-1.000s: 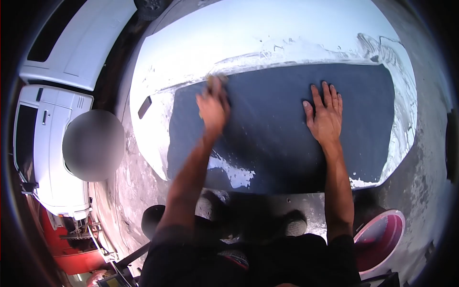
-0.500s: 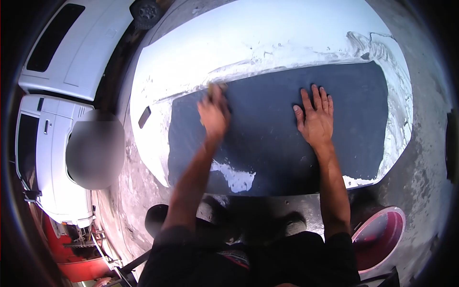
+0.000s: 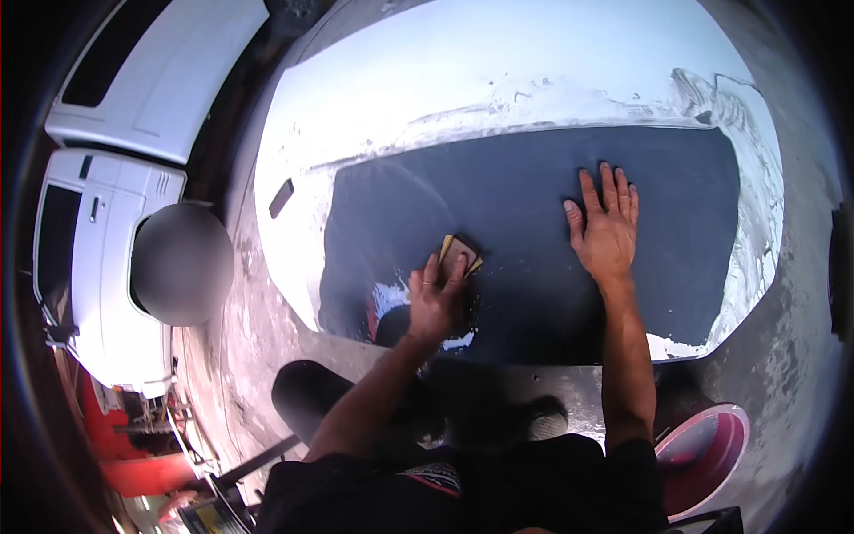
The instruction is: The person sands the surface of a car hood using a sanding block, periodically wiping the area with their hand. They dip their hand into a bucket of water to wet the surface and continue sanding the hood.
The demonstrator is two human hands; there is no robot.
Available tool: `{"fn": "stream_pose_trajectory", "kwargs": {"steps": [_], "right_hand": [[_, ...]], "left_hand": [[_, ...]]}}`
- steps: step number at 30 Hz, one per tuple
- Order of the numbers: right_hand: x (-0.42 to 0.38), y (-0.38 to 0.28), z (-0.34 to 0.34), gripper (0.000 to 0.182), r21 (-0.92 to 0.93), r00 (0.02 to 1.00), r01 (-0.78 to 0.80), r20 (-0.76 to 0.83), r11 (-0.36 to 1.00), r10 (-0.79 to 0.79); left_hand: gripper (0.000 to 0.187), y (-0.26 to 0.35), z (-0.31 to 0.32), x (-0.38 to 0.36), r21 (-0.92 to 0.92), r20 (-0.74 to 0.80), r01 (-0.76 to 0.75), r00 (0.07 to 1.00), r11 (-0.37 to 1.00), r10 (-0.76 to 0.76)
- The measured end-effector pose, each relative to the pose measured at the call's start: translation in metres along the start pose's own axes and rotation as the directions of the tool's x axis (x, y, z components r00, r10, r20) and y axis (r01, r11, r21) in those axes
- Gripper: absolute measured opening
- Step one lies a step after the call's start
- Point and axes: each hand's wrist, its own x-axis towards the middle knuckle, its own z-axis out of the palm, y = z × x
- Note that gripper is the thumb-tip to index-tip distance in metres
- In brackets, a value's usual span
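Observation:
My left hand [image 3: 434,301] is closed around a sanding block [image 3: 462,251] with yellow sandpaper edges, pressed to the dark grey area of a large panel [image 3: 525,196]. Close beside that hand are bare white patches in the grey, near the panel's front edge. Further right, my right hand [image 3: 607,233] lies flat on the same dark surface, fingers stretched out, holding nothing. White, smeared surface borders the grey at the back and sides. A small dark rectangular block [image 3: 281,198] rests on the white part at the left.
At the left stands a white vehicle [image 3: 107,258], with a grey blurred round shape [image 3: 182,265] at its side. Red metal parts [image 3: 147,476] lie below it. A reddish round tub [image 3: 707,463] sits on the floor at the lower right.
My left hand has come from the back edge of the grey area toward me and slightly right, bringing the sanding block. My right hand stays flat at about the same place on the panel.

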Motion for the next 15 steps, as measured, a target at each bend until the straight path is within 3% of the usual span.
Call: {"fn": "stream_pose_trajectory", "kwargs": {"steps": [2, 3, 4, 6, 8, 9, 11, 12, 13, 14, 15], "right_hand": [[0.001, 0.001, -0.001, 0.044, 0.011, 1.000, 0.005, 0.010, 1.000, -0.005], [0.001, 0.002, -0.002, 0.044, 0.016, 1.000, 0.000, 0.006, 1.000, 0.000], [0.000, 0.005, -0.005, 0.044, 0.015, 1.000, 0.008, 0.018, 1.000, -0.008], [0.001, 0.002, -0.003, 0.044, 0.006, 1.000, 0.013, 0.008, 1.000, -0.013], [0.002, -0.001, -0.002, 0.044, 0.009, 0.999, 0.020, 0.025, 1.000, -0.020], [0.000, 0.000, -0.002, 0.045, -0.012, 0.999, -0.002, 0.034, 1.000, 0.003], [0.001, 0.003, 0.000, 0.045, -0.013, 1.000, -0.002, 0.028, 1.000, 0.002], [0.000, 0.002, -0.001, 0.045, -0.011, 0.999, 0.010, 0.037, 1.000, -0.009], [0.000, 0.002, -0.001, 0.045, -0.011, 0.999, 0.022, 0.047, 1.000, -0.021], [0.001, 0.003, -0.001, 0.044, -0.001, 0.999, 0.013, 0.049, 1.000, -0.013], [0.000, 0.004, -0.003, 0.044, 0.007, 0.999, 0.001, 0.055, 1.000, -0.001]], "left_hand": [[0.049, -0.051, 0.017, -0.018, -0.183, 0.062, -0.013, 0.998, 0.983, 0.024], [0.044, -0.108, 0.073, -0.002, -0.821, -0.019, 0.183, 0.938, 0.541, -0.347], [0.040, -0.131, 0.071, 0.039, -0.309, -0.128, 0.424, 0.868, 0.851, -0.479], [0.042, -0.140, 0.001, 0.105, 0.000, 0.148, 0.588, 0.800, 0.809, -0.581], [0.049, -0.130, 0.032, 0.059, -0.003, -0.033, 0.414, 0.910, 0.910, -0.414], [0.053, -0.094, 0.033, 0.018, 0.056, -0.233, 0.193, 0.957, 0.980, -0.175], [0.053, 0.003, -0.030, -0.031, -0.079, -0.156, 0.058, 0.985, 0.995, -0.070], [0.053, -0.002, -0.029, -0.036, -0.083, -0.145, 0.074, 0.986, 0.994, -0.085], [0.050, -0.015, -0.025, -0.039, -0.473, -0.044, 0.214, 0.963, 0.855, -0.265], [0.047, -0.037, -0.017, -0.037, -0.769, 0.111, 0.318, 0.921, 0.554, -0.374], [0.043, -0.095, 0.016, -0.025, -0.494, 0.049, 0.416, 0.890, 0.763, -0.454]]}}
